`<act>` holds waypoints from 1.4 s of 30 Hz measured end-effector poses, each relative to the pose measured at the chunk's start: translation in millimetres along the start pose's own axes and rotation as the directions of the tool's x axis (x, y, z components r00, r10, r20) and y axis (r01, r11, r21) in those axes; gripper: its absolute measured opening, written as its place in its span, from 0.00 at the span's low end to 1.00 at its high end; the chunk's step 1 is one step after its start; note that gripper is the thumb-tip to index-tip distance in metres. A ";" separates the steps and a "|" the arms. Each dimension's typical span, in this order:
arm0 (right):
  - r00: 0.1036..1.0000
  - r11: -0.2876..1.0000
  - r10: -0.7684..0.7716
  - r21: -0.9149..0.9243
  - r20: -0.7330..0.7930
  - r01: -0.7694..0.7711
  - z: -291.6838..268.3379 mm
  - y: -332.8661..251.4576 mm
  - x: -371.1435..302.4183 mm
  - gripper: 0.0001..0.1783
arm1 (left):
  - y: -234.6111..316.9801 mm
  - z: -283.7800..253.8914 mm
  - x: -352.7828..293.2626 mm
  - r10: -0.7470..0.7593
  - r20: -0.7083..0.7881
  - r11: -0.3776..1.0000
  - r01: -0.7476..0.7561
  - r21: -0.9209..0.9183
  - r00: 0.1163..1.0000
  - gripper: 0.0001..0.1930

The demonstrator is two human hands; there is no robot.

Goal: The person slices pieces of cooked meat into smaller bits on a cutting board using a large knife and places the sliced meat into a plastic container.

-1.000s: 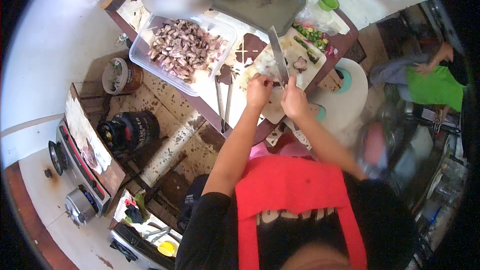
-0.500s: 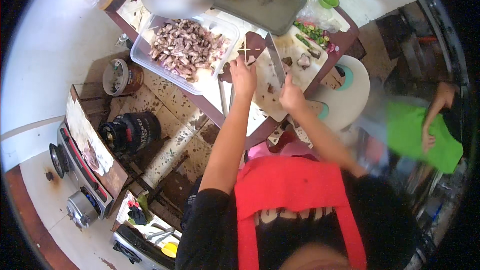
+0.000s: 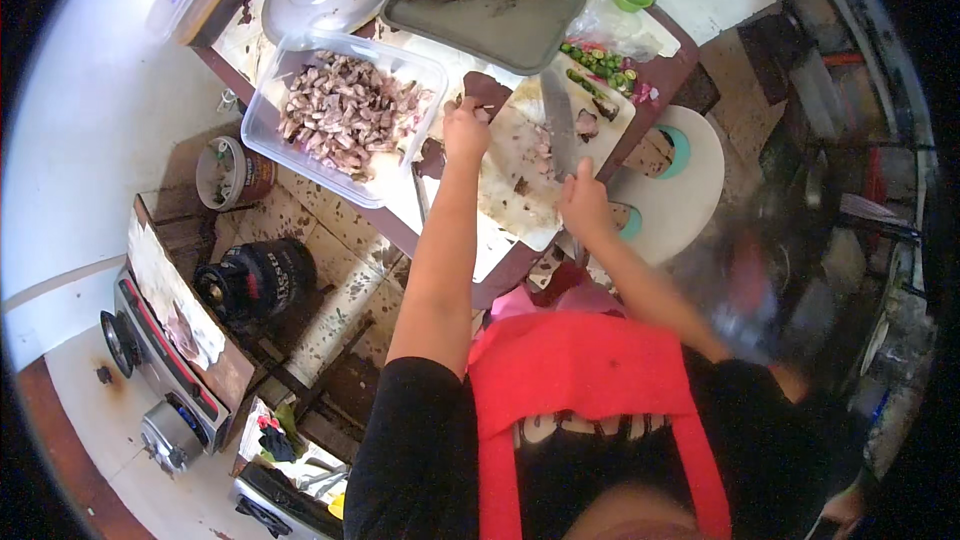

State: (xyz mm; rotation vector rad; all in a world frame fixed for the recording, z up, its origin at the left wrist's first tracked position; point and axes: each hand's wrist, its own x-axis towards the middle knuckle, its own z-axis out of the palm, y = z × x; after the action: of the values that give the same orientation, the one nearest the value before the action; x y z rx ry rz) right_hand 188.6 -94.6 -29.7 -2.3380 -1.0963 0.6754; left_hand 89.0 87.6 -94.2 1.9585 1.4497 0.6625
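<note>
Knife clenched in right hand, blade flat across cutting board; left hand pinching dark meat piece at board's far edge. Risk: board overhanging counter, liable to tip under hard chopping.

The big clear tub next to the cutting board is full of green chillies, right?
Not quite. In the head view the clear tub beside the cutting board holds chopped brownish meat. The green chillies lie loose at the board's far corner.
</note>
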 end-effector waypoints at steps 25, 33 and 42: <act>0.895 0.941 -0.220 -0.157 0.388 0.299 -14.5 13.6 31.0 0.17 | 27.1 -22.3 -69.5 -0.056 0.075 0.997 0.052 0.053 0.996 0.16; 0.923 0.948 -0.308 -0.004 0.229 0.317 -2.7 -8.9 17.3 0.19 | 27.3 -35.8 -124.8 -0.224 0.270 0.968 0.246 -0.050 0.937 0.11; 0.947 0.965 -0.199 -0.119 0.250 0.234 9.5 -23.1 8.7 0.27 | 13.0 -11.9 -115.4 -0.017 0.072 1.000 0.019 -0.019 0.997 0.09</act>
State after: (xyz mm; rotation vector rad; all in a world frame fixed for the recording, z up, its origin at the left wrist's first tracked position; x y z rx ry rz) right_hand 174.8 -72.5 -25.3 -2.2503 -1.5328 0.8290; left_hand 57.3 -23.9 -81.0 1.9317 1.4104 0.5902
